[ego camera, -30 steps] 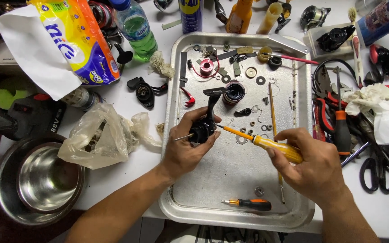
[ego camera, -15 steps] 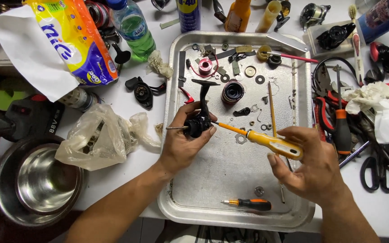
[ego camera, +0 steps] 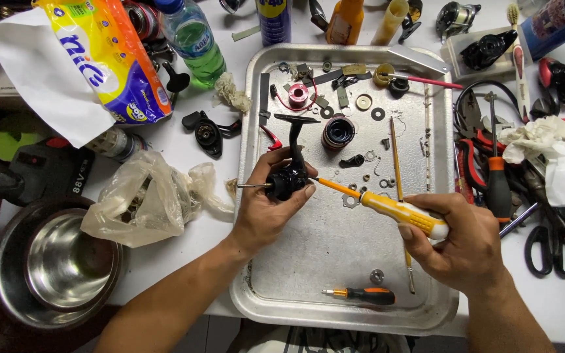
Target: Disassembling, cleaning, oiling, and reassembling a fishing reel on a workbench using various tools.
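My left hand [ego camera: 266, 212] grips a black fishing reel body [ego camera: 290, 171] above the left half of a metal tray [ego camera: 344, 287]; its stem points away from me and a thin shaft sticks out to the left. A yellow-handled screwdriver [ego camera: 397, 212] is in my right hand [ego camera: 456, 242], its tip set against the reel body's right side. Small reel parts lie in the tray's far half: a dark spool [ego camera: 338, 132], a pink spool [ego camera: 297, 95], washers and screws.
A small orange-and-black screwdriver [ego camera: 361, 295] lies near the tray's front edge. Left of the tray are a crumpled plastic bag [ego camera: 145, 199], a steel bowl [ego camera: 53, 265], a green bottle [ego camera: 194, 42] and a tissue pack. Pliers, scissors [ego camera: 550, 242] and rags crowd the right.
The reel body has been turned slightly in my left hand, and the screwdriver tip has closed in until it touches the body's right side. Both hands stay over the tray.
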